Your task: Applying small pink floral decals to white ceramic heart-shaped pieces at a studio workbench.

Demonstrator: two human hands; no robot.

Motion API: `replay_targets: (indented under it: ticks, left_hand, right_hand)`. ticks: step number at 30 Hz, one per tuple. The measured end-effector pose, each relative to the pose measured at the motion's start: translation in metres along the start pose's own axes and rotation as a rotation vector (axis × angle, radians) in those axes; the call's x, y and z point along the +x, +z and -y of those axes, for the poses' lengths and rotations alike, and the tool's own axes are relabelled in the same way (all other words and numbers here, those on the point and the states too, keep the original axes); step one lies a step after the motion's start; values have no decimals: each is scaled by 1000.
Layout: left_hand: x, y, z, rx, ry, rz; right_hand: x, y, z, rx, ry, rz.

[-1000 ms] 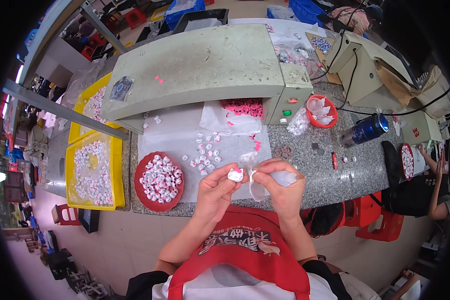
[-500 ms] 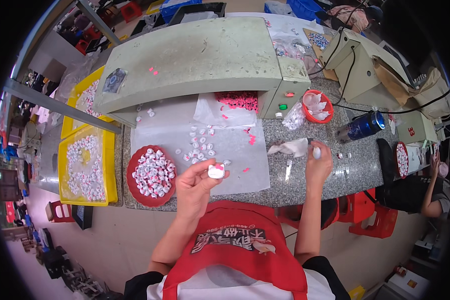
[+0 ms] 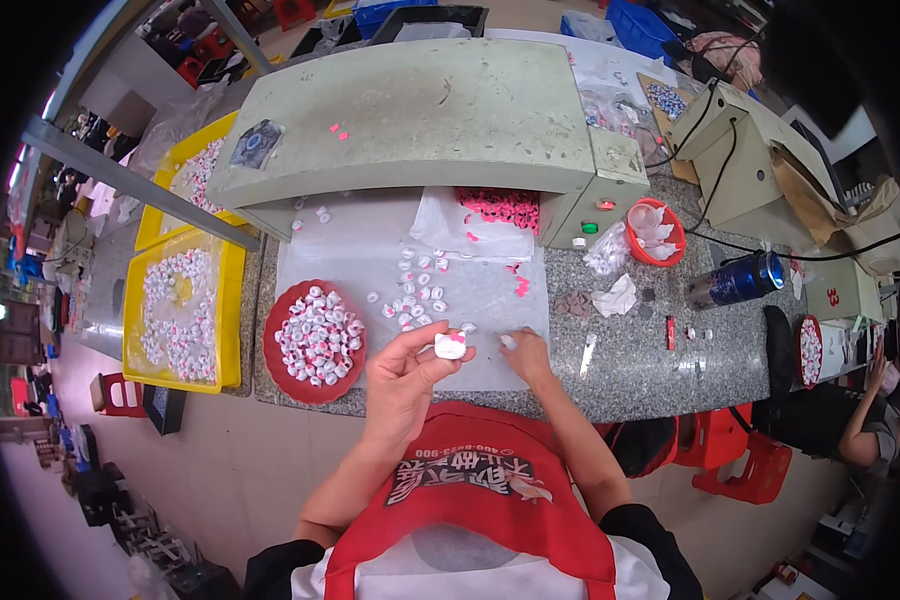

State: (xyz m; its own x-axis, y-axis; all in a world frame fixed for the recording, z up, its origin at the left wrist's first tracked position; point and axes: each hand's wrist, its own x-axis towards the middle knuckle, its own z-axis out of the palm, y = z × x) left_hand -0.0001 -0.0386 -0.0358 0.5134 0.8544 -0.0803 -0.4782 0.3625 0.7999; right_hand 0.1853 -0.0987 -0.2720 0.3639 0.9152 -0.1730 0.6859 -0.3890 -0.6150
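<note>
Between the thumb and fingers of my left hand is a small white cat-head figurine with a pink bow, held up over the near edge of the white paper sheet. My right hand is lowered to that sheet, just right of the figurine. Its fingers are closed together, a whitish covering or piece shows at a fingertip, and anything they pinch is hidden. Several white figurines lie loose beyond my left hand. Small pink pieces lie beyond my right hand.
A red bowl full of figurines stands left. Yellow trays hold more. A grey-green machine arches over the paper and a pink heap. To the right are crumpled tissue, a red cup and a blue bottle.
My right hand has moved left from beside the crumpled tissue to the paper sheet. My left hand keeps holding the figurine, turned slightly. The whole view has shifted a little.
</note>
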Motion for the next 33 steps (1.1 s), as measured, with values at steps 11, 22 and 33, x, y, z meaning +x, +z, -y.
replay_targets:
  ticks: [11,22,33]
  left_hand:
    - [3,1,0,32,-72,-74]
    - [4,0,2,85,-5,-72]
    - [7,17,4,237,168,10]
  right_hand:
    - [6,-29,15,96,120,-144]
    - [9,-38,23,827,468,63]
    - [-60,-190,197,1029,-109,-15]
